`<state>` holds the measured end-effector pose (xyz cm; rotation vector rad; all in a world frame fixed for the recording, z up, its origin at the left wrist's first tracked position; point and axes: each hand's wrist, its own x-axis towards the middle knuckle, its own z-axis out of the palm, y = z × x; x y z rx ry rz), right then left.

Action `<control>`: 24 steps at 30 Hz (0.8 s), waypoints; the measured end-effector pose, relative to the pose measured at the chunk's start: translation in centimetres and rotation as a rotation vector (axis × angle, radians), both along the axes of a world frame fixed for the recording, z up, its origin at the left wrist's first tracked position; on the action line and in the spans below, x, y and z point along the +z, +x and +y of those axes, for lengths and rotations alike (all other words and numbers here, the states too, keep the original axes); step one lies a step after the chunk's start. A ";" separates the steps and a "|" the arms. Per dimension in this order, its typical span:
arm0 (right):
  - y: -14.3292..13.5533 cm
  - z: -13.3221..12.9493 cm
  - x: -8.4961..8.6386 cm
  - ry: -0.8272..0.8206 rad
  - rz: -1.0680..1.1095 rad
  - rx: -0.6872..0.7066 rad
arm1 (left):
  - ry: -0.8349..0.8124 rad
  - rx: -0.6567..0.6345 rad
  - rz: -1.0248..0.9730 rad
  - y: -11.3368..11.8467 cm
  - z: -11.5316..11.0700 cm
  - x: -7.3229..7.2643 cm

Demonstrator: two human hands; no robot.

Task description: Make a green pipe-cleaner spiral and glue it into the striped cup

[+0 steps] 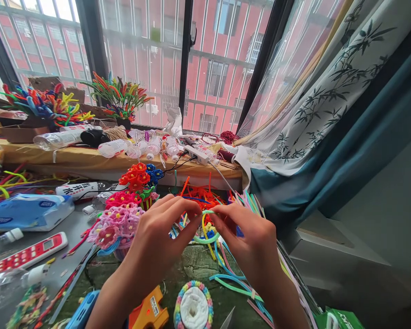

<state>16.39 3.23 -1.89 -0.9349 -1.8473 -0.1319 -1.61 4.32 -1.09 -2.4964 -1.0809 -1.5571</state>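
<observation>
A light green pipe cleaner (pixel 205 240) is bent into a loop, and its upper part runs between my two hands. My left hand (pixel 164 224) pinches it on the left with thumb and forefinger. Close beside, my right hand (pixel 248 230) pinches it on the right; the fingertips nearly meet. Below the hands on the table stands a round piece (pixel 192 305) with a pastel beaded-looking rim and a white middle. An orange glue gun (pixel 152 310) lies partly behind my left forearm. Pink pipe-cleaner flowers (pixel 114 224) stand left of my left hand.
Loose blue and green pipe cleaners (pixel 231 281) lie by my right wrist, near a pointed metal blade (pixel 229 318). At left are a tissue pack (pixel 27 212), a red-and-white remote (pixel 29 253) and plastic bottles. More bottles (pixel 114 148) and a power strip (pixel 196 154) crowd the windowsill.
</observation>
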 end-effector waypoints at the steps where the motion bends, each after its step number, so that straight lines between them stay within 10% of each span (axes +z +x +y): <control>1: 0.0 0.0 0.0 -0.002 0.001 0.005 | 0.004 -0.001 0.004 0.0 0.0 0.1; 24: 0.3 0.3 -0.4 0.053 -0.100 0.116 | -0.092 -0.018 0.116 -0.3 -0.6 0.1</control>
